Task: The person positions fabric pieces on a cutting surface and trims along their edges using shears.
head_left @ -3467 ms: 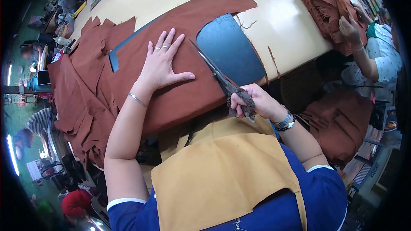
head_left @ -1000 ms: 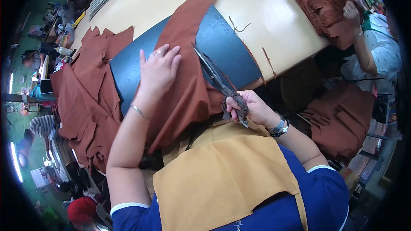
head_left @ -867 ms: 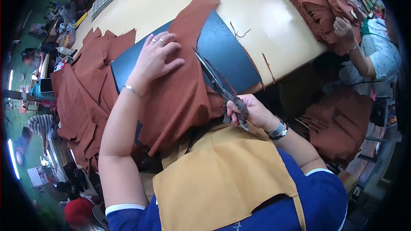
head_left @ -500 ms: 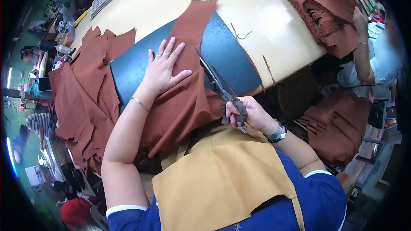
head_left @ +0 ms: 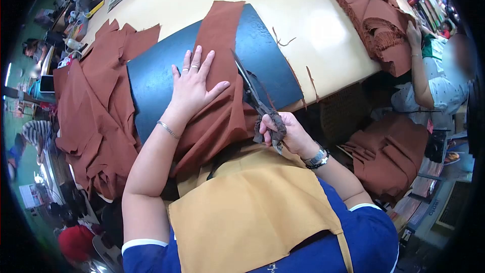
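Note:
My left hand [head_left: 194, 83] lies flat on a strip of rust-brown fabric [head_left: 220, 28], fingers spread. The strip runs over a dark blue board [head_left: 161, 71] and drops in folds toward my lap. In my right hand [head_left: 290, 131] is a pair of scissors [head_left: 252, 88] with cloth-wrapped handles. The blades point away from me along the right edge of the fabric and look nearly shut. A dark thin scrap hangs beside the blades.
More brown fabric [head_left: 96, 106] is heaped on the left. A folded stack [head_left: 386, 35] lies at the table's right, where another person's hand [head_left: 414, 38] touches it. Another brown pile [head_left: 386, 156] sits low on the right. Thread scraps [head_left: 284, 40] lie on the pale table [head_left: 298, 0].
My left hand and the fabric under it have shifted slightly in view, and the scissors sit a little further left. The co-worker's hand has moved at the stack.

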{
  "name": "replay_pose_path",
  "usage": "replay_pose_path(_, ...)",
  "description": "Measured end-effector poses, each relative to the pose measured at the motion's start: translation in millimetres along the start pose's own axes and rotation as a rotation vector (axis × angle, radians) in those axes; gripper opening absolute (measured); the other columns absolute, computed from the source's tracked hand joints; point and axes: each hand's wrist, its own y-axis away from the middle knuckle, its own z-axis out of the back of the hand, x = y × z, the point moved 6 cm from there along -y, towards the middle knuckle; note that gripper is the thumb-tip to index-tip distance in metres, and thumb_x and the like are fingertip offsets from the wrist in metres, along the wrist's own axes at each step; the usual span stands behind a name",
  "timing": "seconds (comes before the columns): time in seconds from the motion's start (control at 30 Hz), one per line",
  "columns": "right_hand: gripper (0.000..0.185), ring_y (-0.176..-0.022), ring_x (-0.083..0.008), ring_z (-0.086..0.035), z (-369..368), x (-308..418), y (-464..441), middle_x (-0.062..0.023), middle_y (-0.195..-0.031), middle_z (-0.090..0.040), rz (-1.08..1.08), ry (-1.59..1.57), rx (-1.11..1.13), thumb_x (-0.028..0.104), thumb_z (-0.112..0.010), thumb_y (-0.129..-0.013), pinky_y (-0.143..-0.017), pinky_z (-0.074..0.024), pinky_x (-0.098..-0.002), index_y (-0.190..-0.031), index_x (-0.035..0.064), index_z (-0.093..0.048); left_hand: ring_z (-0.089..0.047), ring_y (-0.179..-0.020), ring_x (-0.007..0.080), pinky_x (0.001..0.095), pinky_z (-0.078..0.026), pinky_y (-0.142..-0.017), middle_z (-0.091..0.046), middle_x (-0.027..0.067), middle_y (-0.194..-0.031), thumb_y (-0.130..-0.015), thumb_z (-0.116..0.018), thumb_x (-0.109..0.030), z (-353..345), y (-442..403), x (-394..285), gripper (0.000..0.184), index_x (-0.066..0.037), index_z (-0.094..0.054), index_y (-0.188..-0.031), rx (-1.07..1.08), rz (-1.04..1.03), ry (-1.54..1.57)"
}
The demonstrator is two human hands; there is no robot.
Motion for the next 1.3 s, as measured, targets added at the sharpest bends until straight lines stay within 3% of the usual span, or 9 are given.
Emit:
replay_pose_path(0.5,0.035,-0.053,-0.0094,-0.057,9.9,-6.4,0.5,-0.0017,-0.063,-0.061,0.044,0.006,-0.018,0.038,-0.059,-0.093,-0.052,-0.0463,-0.0220,-0.078,0.0070,-0.061,-0.011,-0.144,0.0368,0.0710,-0.010,-0.105,-0.016,0.0175,-0.155,-0.087,-0.041,-0.069,-5.6,22.5,-27.8,0.085,-0.015,-0.021,-0.150,-0.023,0.085,-0.045)
replay_pose_path(0.6,0.035,-0.053,-0.0101,-0.057,9.5,-6.5,4.6,-0.0018,-0.063,-0.060,0.034,-0.008,-0.026,0.039,-0.059,-0.093,-0.052,-0.0462,-0.0225,-0.078,0.0070,-0.061,-0.013,-0.144,0.0360,0.0711,-0.010,-0.104,-0.019,0.0174,-0.155,-0.088,-0.042,-0.066,-2.4,21.5,-28.1,0.081,-0.013,-0.026,-0.149,-0.028,0.087,-0.046)
replay_pose_path(0.73,0.036,-0.053,-0.0108,-0.058,10.2,-4.0,5.1,-0.0019,-0.063,-0.060,0.038,0.020,-0.015,0.039,-0.057,-0.094,-0.051,-0.0458,-0.0231,-0.078,0.0067,-0.061,-0.018,-0.143,0.0351,0.0708,-0.012,-0.105,-0.028,0.0181,-0.151,-0.086,-0.048,-0.064,7.5,8.7,-23.0,0.076,-0.007,-0.043,-0.136,-0.085,0.035,-0.052)
replay_pose_path(0.83,0.038,-0.054,-0.0110,-0.057,14.9,-1.1,7.2,-0.0022,-0.063,-0.060,0.020,0.058,-0.011,0.040,-0.055,-0.095,-0.053,-0.0457,-0.0235,-0.079,0.0064,-0.062,-0.018,-0.143,0.0351,0.0698,-0.012,-0.106,-0.027,0.0179,-0.152,-0.084,-0.050,-0.065,11.7,-4.1,-14.5,0.076,-0.007,-0.045,-0.134,-0.096,-0.067,0.042)
replay_pose_path(0.87,0.039,-0.054,-0.0110,-0.057,16.6,-0.5,7.5,-0.0023,-0.063,-0.060,0.016,0.068,-0.005,0.041,-0.055,-0.095,-0.053,-0.0456,-0.0235,-0.079,0.0062,-0.062,-0.017,-0.143,0.0354,0.0695,-0.010,-0.106,-0.022,0.0151,-0.154,-0.084,-0.051,-0.064,6.4,-5.7,-11.5,0.076,-0.015,-0.039,-0.140,-0.050,-0.064,0.062)
replay_pose_path(1.07,0.044,-0.055,-0.0108,-0.057,23.1,4.8,7.6,-0.0022,-0.062,-0.061,-0.007,0.150,0.018,0.046,-0.056,-0.093,-0.054,-0.0451,-0.0234,-0.079,0.0052,-0.062,-0.018,-0.143,0.0362,0.0694,-0.011,-0.106,-0.018,0.0133,-0.156,-0.084,-0.048,-0.066,-2.1,-6.6,-9.5,0.077,-0.025,-0.030,-0.147,-0.009,-0.061,0.035)
replay_pose_path(1.3,0.044,-0.055,-0.0103,-0.057,25.5,9.6,9.9,-0.0020,-0.061,-0.061,-0.017,0.194,0.036,0.046,-0.058,-0.091,-0.053,-0.0445,-0.0226,-0.077,0.0049,-0.062,-0.016,-0.143,0.0376,0.0694,-0.011,-0.106,-0.020,0.0166,-0.154,-0.083,-0.046,-0.069,-1.0,-2.7,-8.9,0.080,-0.022,-0.032,-0.146,-0.015,-0.066,0.053)
